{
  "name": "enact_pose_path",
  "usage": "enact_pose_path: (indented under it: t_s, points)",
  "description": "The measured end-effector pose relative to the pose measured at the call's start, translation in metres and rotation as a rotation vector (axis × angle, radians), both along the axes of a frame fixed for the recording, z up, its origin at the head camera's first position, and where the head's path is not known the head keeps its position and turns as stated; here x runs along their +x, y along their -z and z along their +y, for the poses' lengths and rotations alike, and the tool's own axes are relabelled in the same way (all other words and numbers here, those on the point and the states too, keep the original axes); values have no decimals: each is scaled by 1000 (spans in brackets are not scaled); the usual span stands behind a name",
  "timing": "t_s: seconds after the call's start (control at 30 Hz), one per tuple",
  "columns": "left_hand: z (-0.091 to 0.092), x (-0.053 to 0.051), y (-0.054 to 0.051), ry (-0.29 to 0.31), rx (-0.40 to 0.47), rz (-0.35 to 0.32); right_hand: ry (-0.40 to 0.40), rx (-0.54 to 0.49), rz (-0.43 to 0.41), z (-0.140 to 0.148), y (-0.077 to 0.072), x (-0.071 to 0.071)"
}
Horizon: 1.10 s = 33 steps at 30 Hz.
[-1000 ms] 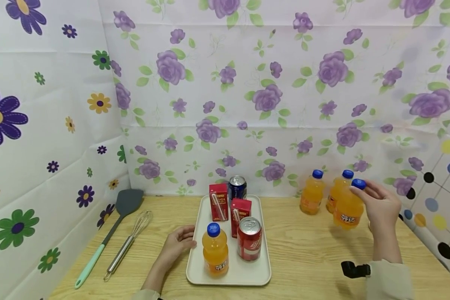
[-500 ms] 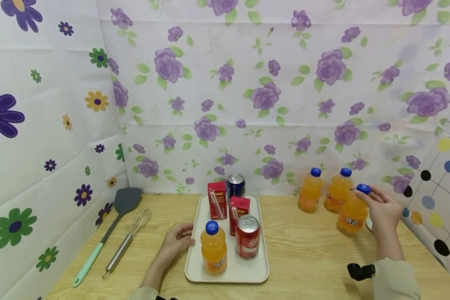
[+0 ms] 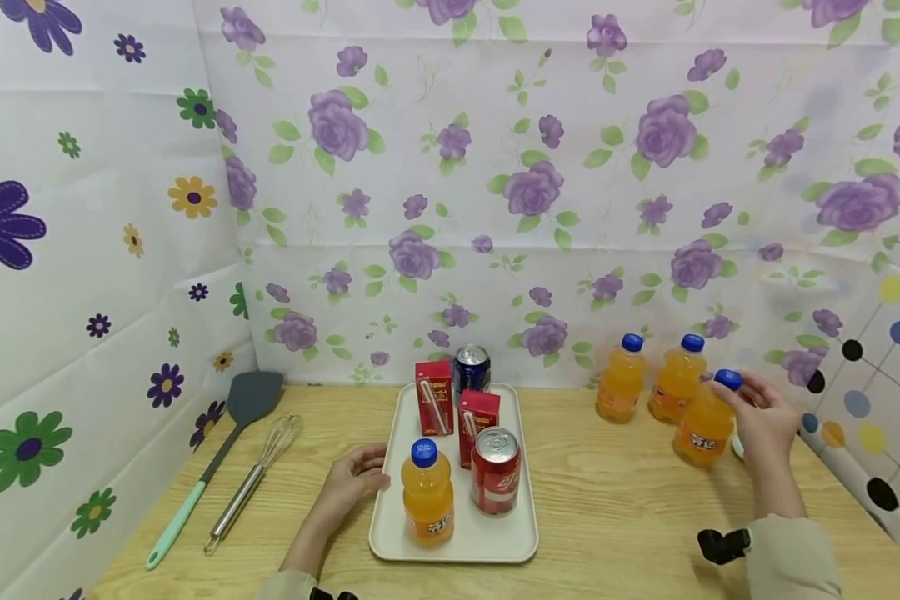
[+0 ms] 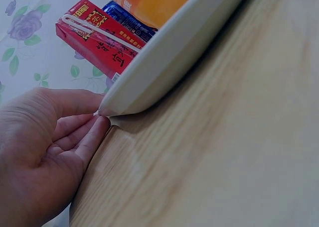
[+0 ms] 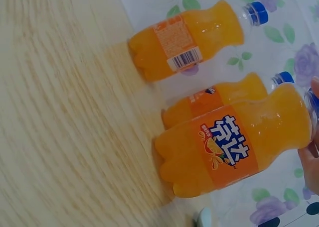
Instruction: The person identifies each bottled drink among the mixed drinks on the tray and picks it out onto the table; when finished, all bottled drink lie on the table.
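While my left hand (image 3: 351, 480) holds the tray (image 3: 487, 547), my right hand (image 3: 771, 423) pinches an orange-drink bottle (image 3: 703, 435) by its top; placing seems underway, next calling for release.

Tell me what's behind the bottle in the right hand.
Behind the held bottle, another orange bottle stands; its blue cap shows, but part of its lower body is covered.
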<state>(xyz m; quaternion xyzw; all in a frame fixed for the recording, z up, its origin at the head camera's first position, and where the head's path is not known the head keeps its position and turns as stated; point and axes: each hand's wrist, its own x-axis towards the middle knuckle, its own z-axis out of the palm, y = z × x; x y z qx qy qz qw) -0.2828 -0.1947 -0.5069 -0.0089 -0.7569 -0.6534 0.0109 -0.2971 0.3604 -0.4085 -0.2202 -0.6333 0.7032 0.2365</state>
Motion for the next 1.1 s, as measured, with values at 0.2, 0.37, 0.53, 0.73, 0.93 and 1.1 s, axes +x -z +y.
enact_pose_path:
  t_s: [0.2,0.37,0.53,0.73,0.93,1.1]
  points:
    - [0,-2,1,3,8,2,3,82,26,-2,-1,-1]
    - [0,-2,2,7,5,10,-33,157,5,-1,-5,1]
    - [-2,-1,3,12,-5,21,4,276,47,-4,-15,3]
    - [-2,-1,3,13,0,12,-30,414,119,-15,-32,8]
    - [-2,0,2,9,13,3,-164,597,198,-45,-43,14]
    - [-2,1,0,14,7,2,-272,703,273,-82,-46,18]
